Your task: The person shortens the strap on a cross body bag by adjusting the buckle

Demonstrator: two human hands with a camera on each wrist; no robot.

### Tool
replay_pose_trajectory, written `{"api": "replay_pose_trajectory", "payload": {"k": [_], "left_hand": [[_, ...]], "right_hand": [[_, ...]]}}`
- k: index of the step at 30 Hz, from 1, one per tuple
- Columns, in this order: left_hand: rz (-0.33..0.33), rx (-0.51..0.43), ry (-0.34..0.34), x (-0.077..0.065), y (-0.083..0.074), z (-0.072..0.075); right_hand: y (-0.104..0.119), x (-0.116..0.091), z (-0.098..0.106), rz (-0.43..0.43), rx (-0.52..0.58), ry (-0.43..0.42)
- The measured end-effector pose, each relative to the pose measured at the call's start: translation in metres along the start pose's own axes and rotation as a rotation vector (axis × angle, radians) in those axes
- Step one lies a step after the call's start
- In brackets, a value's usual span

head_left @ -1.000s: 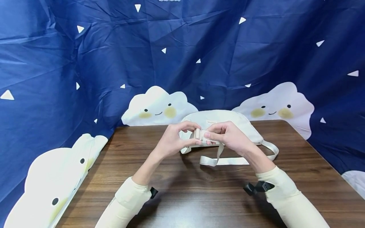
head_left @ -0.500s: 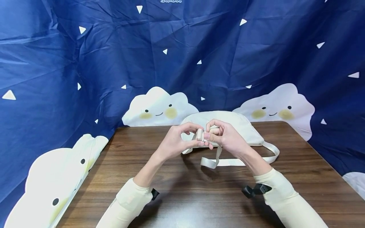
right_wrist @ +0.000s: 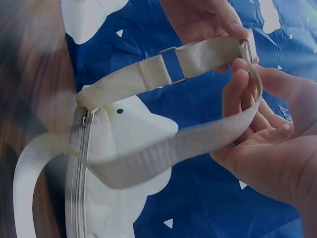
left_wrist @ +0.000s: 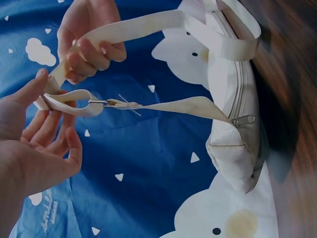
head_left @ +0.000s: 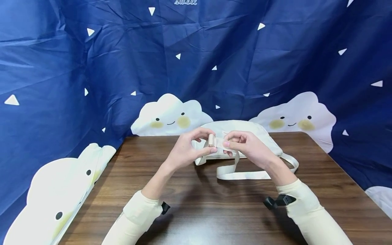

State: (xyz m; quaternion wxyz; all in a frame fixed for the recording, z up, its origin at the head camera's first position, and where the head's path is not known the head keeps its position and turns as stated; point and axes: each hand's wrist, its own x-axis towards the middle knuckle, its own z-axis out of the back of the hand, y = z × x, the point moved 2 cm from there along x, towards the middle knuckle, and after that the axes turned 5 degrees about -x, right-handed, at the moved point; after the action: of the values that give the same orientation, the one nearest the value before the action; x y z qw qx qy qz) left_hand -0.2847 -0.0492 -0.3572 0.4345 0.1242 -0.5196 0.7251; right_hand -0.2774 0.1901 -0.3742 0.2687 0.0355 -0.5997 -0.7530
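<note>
A white bag (head_left: 248,131) with a zipper lies at the back of the table, its cream webbing strap (head_left: 251,175) looping forward. My left hand (head_left: 187,148) pinches the strap's slide buckle (head_left: 213,140) between thumb and fingers, in front of the bag. Just right of it, my right hand (head_left: 249,146) pinches the strap by its thumb and fingers. In the right wrist view, strap webbing passes through the buckle (right_wrist: 246,49), and a metal rectangular ring (right_wrist: 178,81) joins the buckle's strap loop to a short strap piece at the bag's end.
The brown wooden table (head_left: 196,211) reaches under both forearms. Behind it hangs a blue cloth (head_left: 196,78) with white triangles and smiling clouds. A zipper pull (left_wrist: 243,119) hangs at the bag's end.
My right hand first closes in on the buckle, then draws back to the right, leaving a short stretch of strap between the hands. My left hand keeps its pinch on the buckle.
</note>
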Motion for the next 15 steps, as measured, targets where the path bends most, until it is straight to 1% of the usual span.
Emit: {"api": "replay_pose_trajectory", "payload": {"k": [4, 11, 15], "left_hand": [[0.006, -0.005, -0.004, -0.0005, 0.0004, -0.0002], [-0.001, -0.02, 0.004, -0.0013, 0.0004, -0.0032], [-0.02, -0.002, 0.009, -0.0001, -0.0023, -0.0033]], "right_hand": [[-0.0012, 0.0019, -0.0002, 0.003, 0.052, -0.02], [-0.0038, 0.0027, -0.006, 0.015, 0.158, 0.015], [-0.0044, 0.0019, -0.0082, 0.025, 0.2, 0.02]]}}
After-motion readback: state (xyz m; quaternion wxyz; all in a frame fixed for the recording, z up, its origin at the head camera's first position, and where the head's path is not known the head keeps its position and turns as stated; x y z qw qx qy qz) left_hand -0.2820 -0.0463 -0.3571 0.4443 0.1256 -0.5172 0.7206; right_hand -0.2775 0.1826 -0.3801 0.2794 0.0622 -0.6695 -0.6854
